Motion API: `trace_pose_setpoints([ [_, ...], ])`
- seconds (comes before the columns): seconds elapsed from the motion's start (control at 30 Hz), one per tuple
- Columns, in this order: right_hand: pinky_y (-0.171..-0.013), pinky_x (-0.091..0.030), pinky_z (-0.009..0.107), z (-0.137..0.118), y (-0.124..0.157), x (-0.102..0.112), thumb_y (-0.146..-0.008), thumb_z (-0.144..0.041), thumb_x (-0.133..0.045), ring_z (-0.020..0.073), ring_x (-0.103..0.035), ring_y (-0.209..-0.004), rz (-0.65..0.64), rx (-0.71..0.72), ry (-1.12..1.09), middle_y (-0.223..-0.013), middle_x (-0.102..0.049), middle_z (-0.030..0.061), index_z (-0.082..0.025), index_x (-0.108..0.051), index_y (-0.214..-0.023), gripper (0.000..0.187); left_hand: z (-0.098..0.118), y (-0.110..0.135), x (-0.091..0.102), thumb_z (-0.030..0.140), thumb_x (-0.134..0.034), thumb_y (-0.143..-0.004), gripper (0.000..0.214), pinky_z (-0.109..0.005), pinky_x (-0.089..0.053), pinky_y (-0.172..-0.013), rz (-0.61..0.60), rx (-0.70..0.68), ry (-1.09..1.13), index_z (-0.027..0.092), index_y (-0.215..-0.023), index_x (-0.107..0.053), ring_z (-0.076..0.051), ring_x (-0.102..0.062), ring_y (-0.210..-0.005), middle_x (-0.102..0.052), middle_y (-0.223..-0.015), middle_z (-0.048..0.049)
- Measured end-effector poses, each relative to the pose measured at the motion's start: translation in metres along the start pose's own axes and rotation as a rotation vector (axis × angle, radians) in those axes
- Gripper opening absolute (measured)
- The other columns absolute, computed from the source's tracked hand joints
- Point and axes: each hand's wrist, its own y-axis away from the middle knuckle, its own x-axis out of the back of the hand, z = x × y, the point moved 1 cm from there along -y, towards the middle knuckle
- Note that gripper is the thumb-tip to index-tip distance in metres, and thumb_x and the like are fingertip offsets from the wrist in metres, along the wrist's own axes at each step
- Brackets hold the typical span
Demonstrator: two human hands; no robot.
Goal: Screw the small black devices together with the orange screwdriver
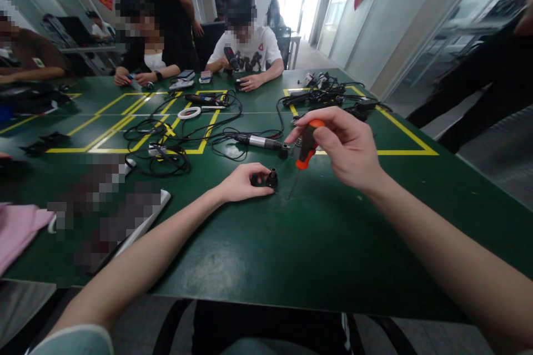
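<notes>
My left hand rests at the table and pinches a small black round part with a narrow stem pointing up. To its right, my right hand holds a screwdriver with an orange and black handle. The thin shaft tilts down, its tip a little right of the black part and apart from it. Just beyond my hands lies a silver and black cylindrical tool with a cable. A small black collar sits by its right end.
Black cables coil on the green table, near a white ring. More cabled devices heap at the back right. Blurred flat objects and pink cloth lie left. Across the table, people handle small parts.
</notes>
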Motion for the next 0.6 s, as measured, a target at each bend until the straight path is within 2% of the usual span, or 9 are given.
trace_pose_setpoints([
  [0.17, -0.064, -0.066, 0.028, -0.008, 0.003, -0.006, -0.106, -0.047, -0.063, 0.016, -0.077, -0.082, 0.134, 0.136, 0.021, -0.097, -0.078, 0.0033, -0.025, -0.07, -0.114, 0.025, 0.002, 0.001, -0.005, 0.049, -0.085, -0.079, 0.039, -0.026, -0.044, -0.069, -0.006, 0.013, -0.035, 0.017, -0.097, -0.073, -0.013, -0.053, -0.07, -0.063, -0.076, 0.0026],
  [0.33, -0.063, -0.065, 0.03, -0.002, 0.007, -0.014, -0.106, -0.052, -0.061, 0.0156, -0.075, -0.075, 0.172, 0.114, 0.077, -0.098, -0.078, 0.0035, -0.026, -0.068, -0.115, 0.029, 0.004, 0.002, -0.003, 0.045, -0.083, -0.081, 0.035, -0.027, -0.046, -0.071, -0.022, -0.008, -0.072, 0.017, -0.1, -0.074, -0.014, -0.057, -0.073, -0.066, -0.079, 0.0011],
  [0.6, -0.066, -0.063, 0.028, 0.003, 0.01, -0.021, -0.107, -0.049, -0.06, 0.0139, -0.075, -0.074, 0.115, 0.139, 0.085, -0.102, -0.077, 0.0027, -0.025, -0.069, -0.116, 0.027, 0.004, 0.003, -0.003, 0.043, -0.079, -0.083, 0.034, -0.027, -0.045, -0.071, -0.022, -0.028, -0.062, 0.016, -0.103, -0.074, -0.014, -0.058, -0.072, -0.067, -0.078, 0.0008],
])
